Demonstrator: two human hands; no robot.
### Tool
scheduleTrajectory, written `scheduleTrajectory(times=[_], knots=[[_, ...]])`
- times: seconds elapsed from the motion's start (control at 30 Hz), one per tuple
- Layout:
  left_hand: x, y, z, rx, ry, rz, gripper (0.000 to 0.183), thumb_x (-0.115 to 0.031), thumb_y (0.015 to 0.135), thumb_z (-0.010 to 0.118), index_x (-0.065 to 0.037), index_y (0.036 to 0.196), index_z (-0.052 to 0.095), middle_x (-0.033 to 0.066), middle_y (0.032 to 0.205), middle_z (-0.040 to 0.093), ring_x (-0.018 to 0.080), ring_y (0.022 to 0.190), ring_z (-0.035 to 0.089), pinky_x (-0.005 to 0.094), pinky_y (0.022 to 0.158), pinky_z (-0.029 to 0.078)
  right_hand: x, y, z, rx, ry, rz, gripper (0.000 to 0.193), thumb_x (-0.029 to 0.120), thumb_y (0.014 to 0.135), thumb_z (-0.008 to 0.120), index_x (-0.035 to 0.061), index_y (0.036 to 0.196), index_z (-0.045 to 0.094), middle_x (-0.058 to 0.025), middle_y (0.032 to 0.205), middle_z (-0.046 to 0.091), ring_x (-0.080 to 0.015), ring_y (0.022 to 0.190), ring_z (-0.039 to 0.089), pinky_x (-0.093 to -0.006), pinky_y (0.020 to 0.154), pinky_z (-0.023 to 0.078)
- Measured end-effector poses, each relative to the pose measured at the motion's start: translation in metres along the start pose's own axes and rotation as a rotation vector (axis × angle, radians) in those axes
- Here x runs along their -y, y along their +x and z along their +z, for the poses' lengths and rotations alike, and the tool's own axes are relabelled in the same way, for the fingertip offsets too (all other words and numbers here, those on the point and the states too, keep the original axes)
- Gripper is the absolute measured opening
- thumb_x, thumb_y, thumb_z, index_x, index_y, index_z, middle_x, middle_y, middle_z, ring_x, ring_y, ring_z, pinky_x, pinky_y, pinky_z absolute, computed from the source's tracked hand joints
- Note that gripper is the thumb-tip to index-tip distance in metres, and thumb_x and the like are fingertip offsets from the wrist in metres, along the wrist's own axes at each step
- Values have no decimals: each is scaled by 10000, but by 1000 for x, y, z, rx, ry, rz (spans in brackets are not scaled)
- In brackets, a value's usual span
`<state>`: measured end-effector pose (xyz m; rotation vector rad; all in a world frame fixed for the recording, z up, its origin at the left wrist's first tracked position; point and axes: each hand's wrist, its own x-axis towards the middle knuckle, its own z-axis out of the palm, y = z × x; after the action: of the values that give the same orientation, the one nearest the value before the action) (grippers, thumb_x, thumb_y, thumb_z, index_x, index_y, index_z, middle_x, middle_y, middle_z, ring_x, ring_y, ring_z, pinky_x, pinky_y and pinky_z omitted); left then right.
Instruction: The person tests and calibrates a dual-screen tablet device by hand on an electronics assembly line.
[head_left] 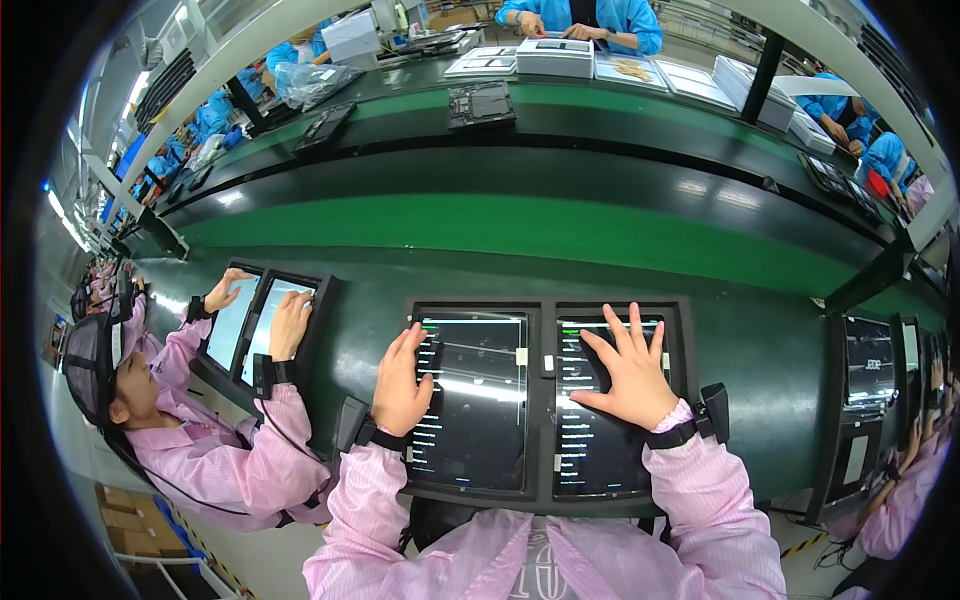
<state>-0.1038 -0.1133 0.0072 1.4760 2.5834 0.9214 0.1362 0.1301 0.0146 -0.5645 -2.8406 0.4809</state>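
Two tablets lie side by side in a black two-bay tray [545,440] on the green bench in front of me. Both dark screens show a list of small text lines. My left hand [402,385] is over the left edge of the left tablet [475,430], fingers stretched forward and thumb apart. Over the right tablet [600,465], my right hand [632,372] has its fingers spread wide, with the thumb toward the screen's middle. Neither hand holds anything. I cannot tell whether the fingertips touch the glass. Both wrists carry black strapped devices.
At left, a co-worker in pink [200,440] touches two lit tablets in a similar tray [250,350]. Another tray [835,440] stands at right. Beyond the bench runs a dark conveyor [400,190]. Behind it, a person in blue [580,20] works over a white box stack [555,58].
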Motion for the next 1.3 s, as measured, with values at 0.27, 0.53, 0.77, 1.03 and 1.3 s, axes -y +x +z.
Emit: scheduleTrajectory(times=[0.27,0.53,0.77,1.03,1.3], knots=[[6,-5,2,-93,-125,-14,737,53,761,533,4,1443,258,185,1338,489,349,1262,436,410,1075,320,1,0,3,15,-24,0,777,547,688,732,136,1317,532,-159,1528,228,-432,1433,49,-728,1049,16],[16,-6,2,-62,-296,-62,755,64,764,523,-3,1456,228,186,1382,450,332,1315,391,395,1109,278,-1,0,1,-50,-6,13,824,578,714,710,159,1378,460,-161,1525,233,-427,1435,46,-725,1050,8],[32,-51,-22,355,-429,-33,920,3,755,607,9,1499,65,182,1575,44,296,1466,33,375,1173,80,7,-8,4,77,54,-158,1034,617,593,767,167,1434,368,-181,1536,200,-454,1429,57,-731,1046,49],[26,-97,-28,334,-258,8,910,-24,753,640,-6,1497,116,213,1564,64,362,1450,89,427,1162,106,31,-16,9,286,114,-422,1177,553,521,828,184,1488,268,-197,1553,143,-452,1434,41,-740,1037,44],[20,-95,-35,375,-248,-5,905,-25,758,645,-20,1500,126,208,1566,64,363,1452,77,428,1162,99,25,-14,4,214,127,-373,1173,660,561,763,173,1496,249,-190,1555,158,-464,1428,50,-724,1049,31]])
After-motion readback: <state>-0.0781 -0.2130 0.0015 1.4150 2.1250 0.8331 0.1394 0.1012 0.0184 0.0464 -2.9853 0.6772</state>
